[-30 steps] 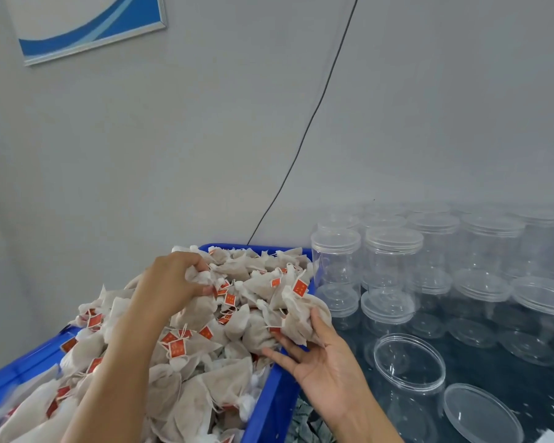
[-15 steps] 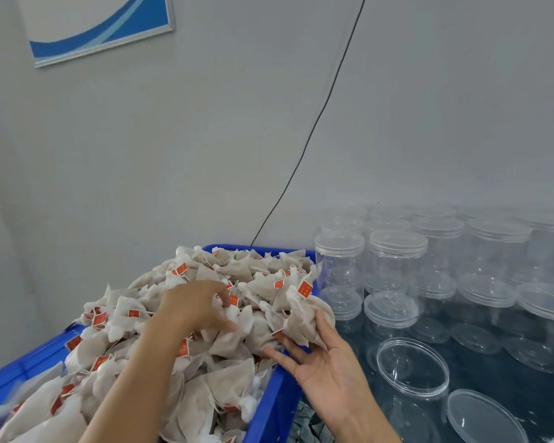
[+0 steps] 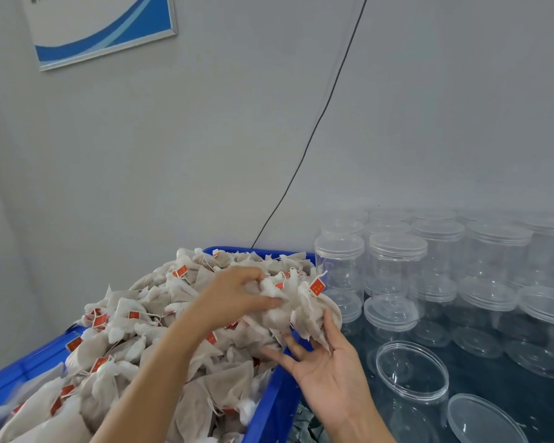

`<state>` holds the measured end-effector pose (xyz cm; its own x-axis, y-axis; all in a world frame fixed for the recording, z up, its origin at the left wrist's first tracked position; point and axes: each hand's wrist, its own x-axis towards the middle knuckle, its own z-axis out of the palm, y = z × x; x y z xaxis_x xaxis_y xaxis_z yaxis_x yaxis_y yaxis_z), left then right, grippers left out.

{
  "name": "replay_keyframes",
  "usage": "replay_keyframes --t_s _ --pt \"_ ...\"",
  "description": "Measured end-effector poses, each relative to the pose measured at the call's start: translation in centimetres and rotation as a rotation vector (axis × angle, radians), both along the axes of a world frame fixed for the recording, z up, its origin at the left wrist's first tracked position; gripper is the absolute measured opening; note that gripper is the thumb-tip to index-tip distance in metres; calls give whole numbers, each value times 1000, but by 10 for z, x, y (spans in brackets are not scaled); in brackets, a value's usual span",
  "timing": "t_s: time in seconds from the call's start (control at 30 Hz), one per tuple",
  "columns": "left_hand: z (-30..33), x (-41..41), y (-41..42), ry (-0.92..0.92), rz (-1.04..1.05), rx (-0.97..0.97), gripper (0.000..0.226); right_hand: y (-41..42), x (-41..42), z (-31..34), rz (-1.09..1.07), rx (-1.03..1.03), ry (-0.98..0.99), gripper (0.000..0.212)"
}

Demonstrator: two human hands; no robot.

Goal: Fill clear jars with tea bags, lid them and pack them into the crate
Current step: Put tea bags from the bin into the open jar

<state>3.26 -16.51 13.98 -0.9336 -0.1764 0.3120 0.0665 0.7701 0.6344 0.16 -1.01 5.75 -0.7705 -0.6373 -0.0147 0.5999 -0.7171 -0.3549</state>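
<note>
The right hand point(image 3: 325, 362) lay palm up with fingers spread at the corner of the blue crate point(image 3: 271, 407), its fingertips under a clump of tea bags point(image 3: 304, 311). The left hand point(image 3: 234, 295) was curled over that same clump, pushing it toward the right palm. The bags were beige pouches with red tags, heaped above the crate's rim. An open jar point(image 3: 411, 375) stood just right of the right hand, its lid point(image 3: 483, 420) beside it; lidded jars point(image 3: 397, 266) stood behind.

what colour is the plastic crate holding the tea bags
Bright blue plastic crate, seen clearly in the head view.
</note>
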Motion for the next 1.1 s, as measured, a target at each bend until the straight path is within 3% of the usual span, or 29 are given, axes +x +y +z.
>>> replay_keyframes --t_s 0.1,0.23,0.37,0.5,0.63,0.73,0.87,0.97,1.1 --pt "-12 -6 30 -172 -177 -96 21 -2 1 0 -3 -36 -6 47" --pt "-16 -9 29 -208 -242 -109 38 4 -4 2 -81 -7 -52 37" --pt "-6 -6 -3 -76 -12 -14 23 9 -9 5 -128 -32 -109 25" --pt "-14 -5 -46 -152 357 -447 19 12 -9 7 -127 -49 -147 22" --pt "-25 -6 -60 -435 416 -611 47 15 -7 11 -122 -54 -178 19" --pt "-22 -3 -69 -490 515 -687 67 20 -8 16 -122 -51 -176 24" --pt "-17 2 -79 -414 588 -505 57 35 -10 27 -153 -82 -156 20" --pt "-22 -12 -59 -269 506 -639 36 49 -14 36 -187 -101 -116 17" --pt "-41 -27 -30 -427 368 -714 59 73 -18 48 -229 -85 -45 12"
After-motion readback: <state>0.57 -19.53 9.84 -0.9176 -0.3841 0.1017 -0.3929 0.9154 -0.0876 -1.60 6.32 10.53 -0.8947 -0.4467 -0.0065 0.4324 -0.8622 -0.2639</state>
